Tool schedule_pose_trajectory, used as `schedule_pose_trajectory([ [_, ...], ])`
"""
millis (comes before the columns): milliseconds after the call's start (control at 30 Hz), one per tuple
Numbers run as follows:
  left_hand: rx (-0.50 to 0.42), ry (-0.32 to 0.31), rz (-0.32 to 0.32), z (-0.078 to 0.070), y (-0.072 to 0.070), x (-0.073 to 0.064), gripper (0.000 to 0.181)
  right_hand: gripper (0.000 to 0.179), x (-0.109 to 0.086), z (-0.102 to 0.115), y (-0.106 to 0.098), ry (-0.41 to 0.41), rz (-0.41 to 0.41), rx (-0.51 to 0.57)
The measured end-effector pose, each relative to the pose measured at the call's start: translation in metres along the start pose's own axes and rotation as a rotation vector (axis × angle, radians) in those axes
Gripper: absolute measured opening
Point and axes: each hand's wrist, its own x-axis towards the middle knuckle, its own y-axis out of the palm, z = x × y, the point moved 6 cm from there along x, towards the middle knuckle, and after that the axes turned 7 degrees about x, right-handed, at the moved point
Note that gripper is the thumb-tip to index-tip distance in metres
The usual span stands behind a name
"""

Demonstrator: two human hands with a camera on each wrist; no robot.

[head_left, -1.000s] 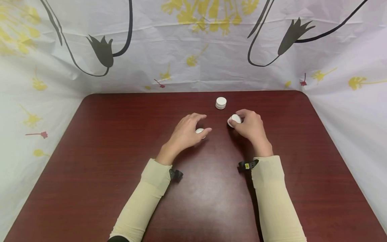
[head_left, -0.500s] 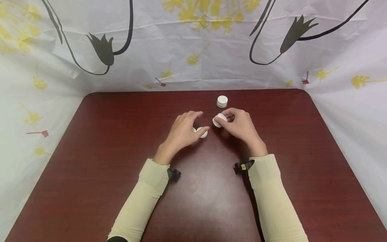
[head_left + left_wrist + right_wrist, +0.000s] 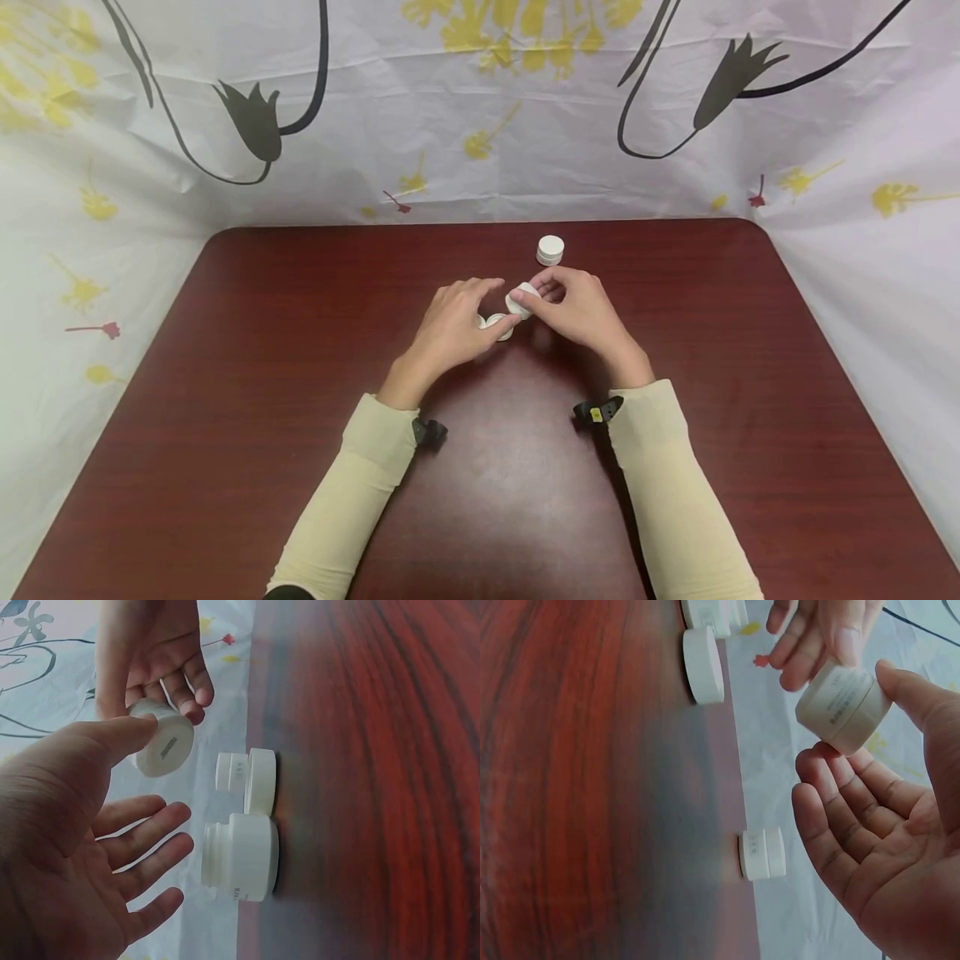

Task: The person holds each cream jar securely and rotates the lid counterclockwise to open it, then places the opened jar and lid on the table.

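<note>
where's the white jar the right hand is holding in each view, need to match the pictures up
Head: the white jar is just right of centre, between the left hand and right hand.
Left wrist: left of centre, upper half.
Right wrist: upper right.
Shared landmark: the right hand, which holds the jar in all three views.

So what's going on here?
A person's right hand holds a small white round lidded jar above a dark red wood-grain table; the left hand is close by, fingers extended, contact unclear. Below stand an open white jar with a threaded neck and a round white lid. Another closed white jar stands farther back.
</note>
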Motion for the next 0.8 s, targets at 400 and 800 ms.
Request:
schedule_pose_trajectory([
  [400,0.017,0.032,-0.022,-0.002,-0.001,-0.002,0.053,0.034,-0.001,0.009,0.011,-0.047,-0.007,0.028],
  [800,-0.035,0.022,-0.03,0.0,-0.004,-0.002,0.05,0.033,-0.001,0.013,0.017,-0.057,0.013,0.023],
])
